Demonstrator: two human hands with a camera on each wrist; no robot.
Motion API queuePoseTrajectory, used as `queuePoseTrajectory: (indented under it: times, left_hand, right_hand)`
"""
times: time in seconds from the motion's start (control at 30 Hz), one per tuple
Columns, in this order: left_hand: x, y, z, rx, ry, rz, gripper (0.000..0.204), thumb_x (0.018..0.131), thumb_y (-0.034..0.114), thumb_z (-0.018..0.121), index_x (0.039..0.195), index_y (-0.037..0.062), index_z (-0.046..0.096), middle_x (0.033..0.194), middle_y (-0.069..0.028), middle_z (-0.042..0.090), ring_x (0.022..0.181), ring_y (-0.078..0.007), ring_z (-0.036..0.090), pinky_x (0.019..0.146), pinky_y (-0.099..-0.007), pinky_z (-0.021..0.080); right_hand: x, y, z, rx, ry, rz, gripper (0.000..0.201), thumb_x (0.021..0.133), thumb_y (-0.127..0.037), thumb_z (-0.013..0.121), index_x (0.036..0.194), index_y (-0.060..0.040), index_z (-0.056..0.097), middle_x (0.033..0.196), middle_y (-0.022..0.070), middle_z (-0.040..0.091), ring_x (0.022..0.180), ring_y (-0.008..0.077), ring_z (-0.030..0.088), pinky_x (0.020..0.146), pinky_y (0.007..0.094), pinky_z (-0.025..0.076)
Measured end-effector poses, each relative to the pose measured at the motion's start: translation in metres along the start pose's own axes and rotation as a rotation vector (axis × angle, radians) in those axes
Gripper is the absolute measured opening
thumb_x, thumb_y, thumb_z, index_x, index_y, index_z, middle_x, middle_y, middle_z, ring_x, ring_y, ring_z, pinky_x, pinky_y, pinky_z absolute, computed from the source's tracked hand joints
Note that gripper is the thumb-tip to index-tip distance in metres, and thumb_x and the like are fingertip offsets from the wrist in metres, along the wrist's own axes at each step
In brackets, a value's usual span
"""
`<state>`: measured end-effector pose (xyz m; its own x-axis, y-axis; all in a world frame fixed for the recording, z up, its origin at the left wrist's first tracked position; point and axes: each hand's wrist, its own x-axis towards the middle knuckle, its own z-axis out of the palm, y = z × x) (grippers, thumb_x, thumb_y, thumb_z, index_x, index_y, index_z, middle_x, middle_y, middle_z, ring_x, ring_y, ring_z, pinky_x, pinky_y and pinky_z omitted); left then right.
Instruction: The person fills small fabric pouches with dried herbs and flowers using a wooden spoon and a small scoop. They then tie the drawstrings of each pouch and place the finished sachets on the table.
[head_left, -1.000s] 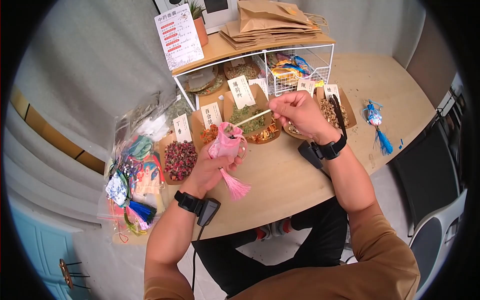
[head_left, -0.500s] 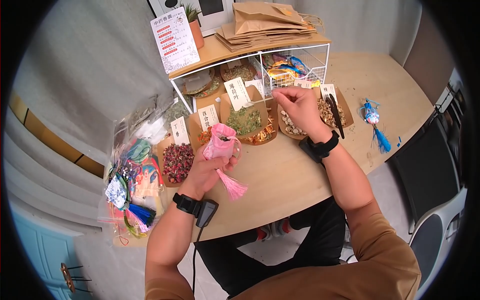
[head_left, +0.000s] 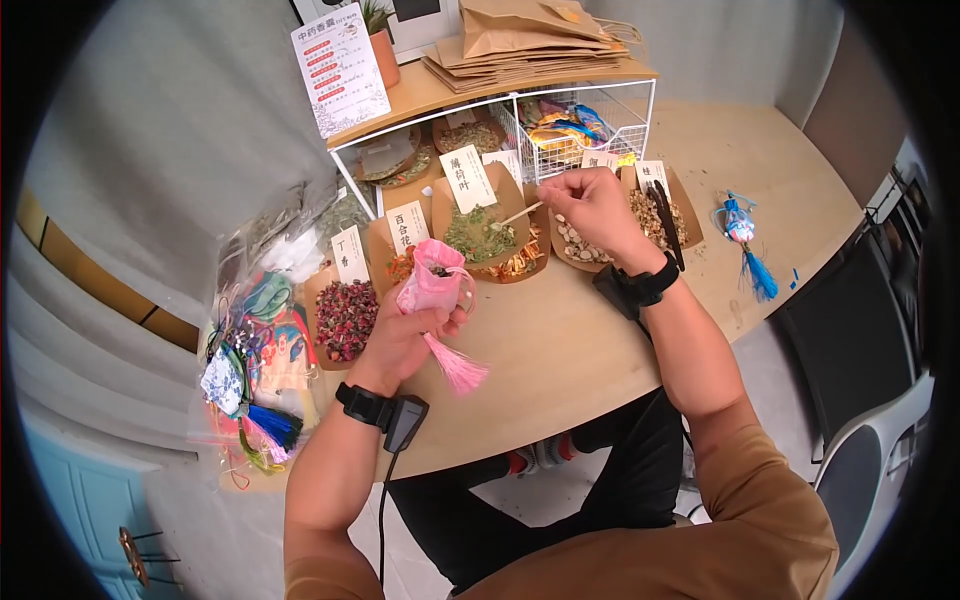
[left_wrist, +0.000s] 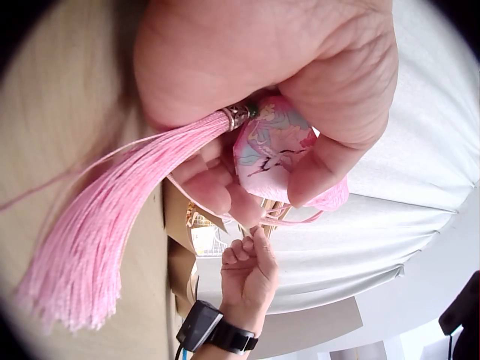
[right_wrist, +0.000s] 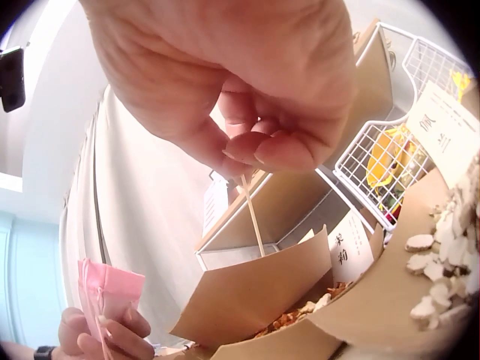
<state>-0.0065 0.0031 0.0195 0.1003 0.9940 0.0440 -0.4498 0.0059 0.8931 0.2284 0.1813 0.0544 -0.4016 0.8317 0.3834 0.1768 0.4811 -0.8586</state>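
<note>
My left hand (head_left: 395, 345) holds a pink drawstring sachet pouch (head_left: 432, 288) upright, its mouth spread and dark bits showing inside. A pink tassel (left_wrist: 97, 232) hangs from the pouch's lower end. Between thumb and fingertips, my right hand (head_left: 592, 212) pinches a thin pale wooden stick (right_wrist: 253, 217). In the head view the stick's far end overlaps the paper tray of dried green leaves (head_left: 478, 238), behind the pouch. From the right wrist view, that end is hidden behind the tray's cardboard wall (right_wrist: 255, 289).
Dried rosebuds (head_left: 345, 312) fill a tray at left, beside bagged sachets (head_left: 265, 350). Pale slices (head_left: 578, 245) and a tray with black tweezers (head_left: 665, 225) lie at right, then a blue tasselled sachet (head_left: 742, 235). Behind stands a wood-topped rack (head_left: 420, 102) with paper bags (head_left: 530, 45).
My right hand has carried the stick away from the pouch mouth, and its tip is now over the green leaves. My left hand still holds the pouch in nearly the same place.
</note>
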Motion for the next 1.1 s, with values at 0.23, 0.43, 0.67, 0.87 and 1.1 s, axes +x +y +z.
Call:
queuePoseTrajectory:
  times: [0.23,0.43,0.67,0.87,1.1]
  left_hand:
    - [0.001,0.0,0.0,-0.001,-0.008,0.014,0.035,0.08,0.007,0.068,0.111,-0.003,0.057,0.099,-0.0122,0.062,0.085,-0.0166,0.064,0.069,-0.0249,0.051]
    - [0.002,0.0,0.0,0.04,-0.003,0.018,0.039,0.078,0.01,0.069,0.112,-0.0047,0.056,0.095,-0.0132,0.063,0.084,-0.017,0.063,0.069,-0.0238,0.051]
    - [0.001,-0.002,0.0,0.025,0.012,0.022,0.038,0.078,0.007,0.068,0.112,-0.0051,0.056,0.097,-0.0131,0.063,0.084,-0.0176,0.064,0.069,-0.0243,0.051]
    - [0.001,0.0,0.0,0.014,0.003,0.01,0.037,0.079,0.006,0.067,0.113,-0.0036,0.056,0.102,-0.0109,0.061,0.085,-0.0166,0.064,0.068,-0.0241,0.051]
    - [0.002,-0.001,-0.002,0.018,-0.014,-0.026,0.04,0.08,0.008,0.069,0.116,-0.0015,0.055,0.104,-0.0092,0.06,0.085,-0.014,0.063,0.068,-0.0231,0.051]
  right_hand:
    - [0.003,0.013,0.007,0.261,-0.143,0.219,0.015,0.088,-0.013,0.067,0.08,0.0001,0.068,0.064,-0.0014,0.059,0.052,0.0043,0.049,0.047,0.0211,0.041]
    - [0.001,0.01,0.011,0.366,-0.221,0.376,0.016,0.087,-0.012,0.068,0.075,-0.0011,0.066,0.064,0.0009,0.061,0.051,0.0047,0.052,0.045,0.0195,0.042]
    - [0.003,0.015,0.014,0.517,-0.165,0.49,0.012,0.088,-0.009,0.067,0.078,-0.0009,0.065,0.065,0.0018,0.061,0.049,0.0058,0.052,0.043,0.0186,0.043]
    - [0.008,0.017,0.011,0.617,-0.125,0.517,0.01,0.087,-0.009,0.067,0.079,-0.0022,0.065,0.066,0.0014,0.062,0.05,0.0055,0.053,0.043,0.0187,0.044]
    - [0.006,0.006,0.0,0.759,-0.171,0.436,0.011,0.088,-0.009,0.066,0.078,-0.0045,0.065,0.065,-0.0014,0.06,0.053,0.004,0.053,0.046,0.0175,0.043]
